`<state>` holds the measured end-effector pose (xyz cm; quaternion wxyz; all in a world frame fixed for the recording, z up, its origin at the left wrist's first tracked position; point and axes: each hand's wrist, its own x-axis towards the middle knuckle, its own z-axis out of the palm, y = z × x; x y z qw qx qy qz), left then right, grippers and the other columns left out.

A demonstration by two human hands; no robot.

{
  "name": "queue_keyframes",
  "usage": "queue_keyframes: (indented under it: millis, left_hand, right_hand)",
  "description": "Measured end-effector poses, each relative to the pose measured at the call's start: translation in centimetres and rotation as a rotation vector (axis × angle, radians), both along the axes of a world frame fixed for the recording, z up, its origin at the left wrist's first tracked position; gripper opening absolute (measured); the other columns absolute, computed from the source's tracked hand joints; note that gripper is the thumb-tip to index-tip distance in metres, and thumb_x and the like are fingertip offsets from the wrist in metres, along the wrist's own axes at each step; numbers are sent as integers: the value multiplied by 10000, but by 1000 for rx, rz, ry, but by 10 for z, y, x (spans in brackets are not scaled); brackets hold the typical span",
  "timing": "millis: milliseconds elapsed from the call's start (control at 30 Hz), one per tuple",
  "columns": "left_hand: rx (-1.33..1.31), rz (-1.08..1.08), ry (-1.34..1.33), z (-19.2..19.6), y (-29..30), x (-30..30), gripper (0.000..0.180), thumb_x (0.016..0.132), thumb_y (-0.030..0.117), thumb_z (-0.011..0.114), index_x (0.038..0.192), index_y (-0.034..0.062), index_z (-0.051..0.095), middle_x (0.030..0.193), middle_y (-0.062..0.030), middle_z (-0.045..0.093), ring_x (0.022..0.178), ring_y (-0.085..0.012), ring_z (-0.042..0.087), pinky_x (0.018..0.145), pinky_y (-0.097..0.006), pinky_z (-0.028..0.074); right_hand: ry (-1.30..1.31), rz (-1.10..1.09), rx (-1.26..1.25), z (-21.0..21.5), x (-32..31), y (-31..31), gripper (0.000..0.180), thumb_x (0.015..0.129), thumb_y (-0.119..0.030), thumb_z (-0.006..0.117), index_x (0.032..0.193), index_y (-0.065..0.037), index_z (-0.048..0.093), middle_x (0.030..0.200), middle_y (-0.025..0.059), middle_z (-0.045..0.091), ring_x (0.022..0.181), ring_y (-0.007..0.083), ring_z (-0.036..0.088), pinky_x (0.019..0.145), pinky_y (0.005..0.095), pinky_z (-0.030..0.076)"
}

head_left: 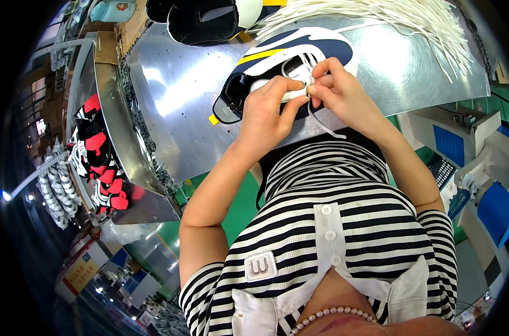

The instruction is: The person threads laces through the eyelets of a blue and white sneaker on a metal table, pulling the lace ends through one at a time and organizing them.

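A navy, white and yellow shoe upper lies on the metal tabletop, its black-lined opening toward the left. Over its lacing area my two hands meet. My left hand pinches a white shoelace between thumb and forefinger near the eyelets. Close beside it, my right hand has thumb and bent forefinger closed on the same lace area. One lace end hangs down past the table's near edge. Loops of white lace stand up over the shoe's throat. The exact spot under my fingertips is partly hidden.
A large bundle of white laces lies at the back right of the metal table. More black and white shoe uppers sit at the back left. Red and black shoe parts are heaped left, beyond the table's side.
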<state>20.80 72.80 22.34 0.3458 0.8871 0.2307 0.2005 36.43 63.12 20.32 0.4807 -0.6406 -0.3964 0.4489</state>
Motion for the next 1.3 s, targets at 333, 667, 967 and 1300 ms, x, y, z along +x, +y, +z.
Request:
queue_keyframes:
  millis: [333, 667, 967, 1300]
  left_hand:
    - [367, -95, -153, -11, -9, -15, 171, 758, -38, 711, 889, 17, 616, 734, -99, 576, 626, -276, 579, 541, -356, 453]
    - [458, -188, -157, -6, -12, -19, 226, 713, -49, 702, 899, 27, 596, 779, -93, 605, 658, -271, 586, 572, -363, 465]
    - [318, -288, -151, -8, -6, -16, 225, 719, -53, 715, 887, 17, 582, 779, -105, 602, 654, -280, 594, 564, -366, 477]
    - [123, -250, -89, -2, -1, -21, 531, 793, 34, 761, 1221, -23, 452, 878, -157, 678, 746, -328, 664, 660, -372, 509]
  right_hand:
    - [-482, 2, -190, 43, 56, -47, 144, 826, -101, 711, 932, -51, 628, 646, 52, 622, 592, 109, 611, 518, 248, 452]
    - [-375, 450, 127, 33, 25, 7, 219, 866, -122, 658, 1052, -9, 677, 828, 137, 700, 711, 243, 673, 662, 339, 513]
    - [88, -224, 427, 61, 42, 17, 177, 862, -94, 698, 1030, -40, 710, 905, 48, 728, 833, 134, 685, 804, 270, 528]
    - [85, -501, 557, 35, 77, 35, 134, 884, -86, 676, 994, -15, 700, 938, 36, 695, 855, 105, 640, 809, 234, 499]
